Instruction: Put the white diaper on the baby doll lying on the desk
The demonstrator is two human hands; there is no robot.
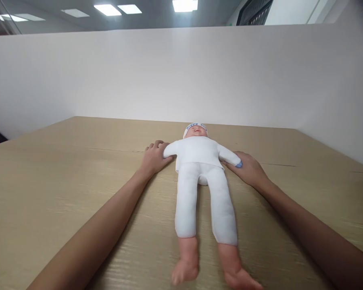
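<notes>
Feet (pixel 187 264) foremost, the doll (pixel 198 155) lies with left hand (pixel 157 157) and right hand (pixel 248 167) touching its sleeves (pixel 171 149), grip unclear, probably positioning them; the next move calls for gentleness.

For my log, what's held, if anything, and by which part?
I can't tell; the doll touches the left hand and right hand at its sleeve ends.

ceiling lights (pixel 185 5) glow above a white partition (pixel 181 74).

Both hands (pixel 155 158) (pixel 247 167) at the sleeves (pixel 171 149) of a white-clothed doll (pixel 196 152), face-up on a wooden table (pixel 78 173).
</notes>
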